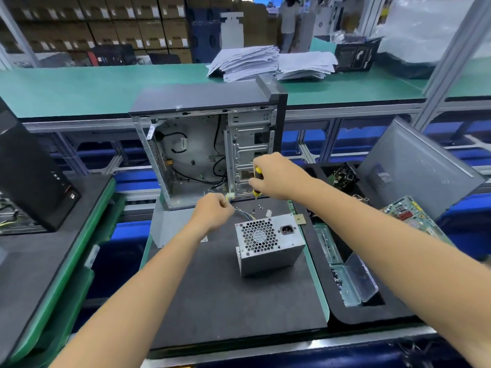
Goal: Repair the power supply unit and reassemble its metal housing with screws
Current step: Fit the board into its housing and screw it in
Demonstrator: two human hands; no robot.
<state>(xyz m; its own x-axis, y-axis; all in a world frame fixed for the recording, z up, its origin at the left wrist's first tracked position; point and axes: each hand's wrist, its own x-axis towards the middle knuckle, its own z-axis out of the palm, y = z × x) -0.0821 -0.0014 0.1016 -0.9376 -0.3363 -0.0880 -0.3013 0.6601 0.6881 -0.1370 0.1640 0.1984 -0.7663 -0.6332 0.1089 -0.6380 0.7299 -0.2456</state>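
Power supply unit on mat, just below both hands; left hand grips its wires.

Power supply: one, below the right hand.
Screwdriver: one, in the right hand.
Computer case: one, beyond both hands.
Paper stacks: two, far beyond the hands.
Circuit board: one, right of the right hand.

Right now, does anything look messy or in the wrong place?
Yes. A few loose screws lie scattered on the black mat behind the power supply, where they could roll away. The computer case stands open, its side panel leaning nearby.
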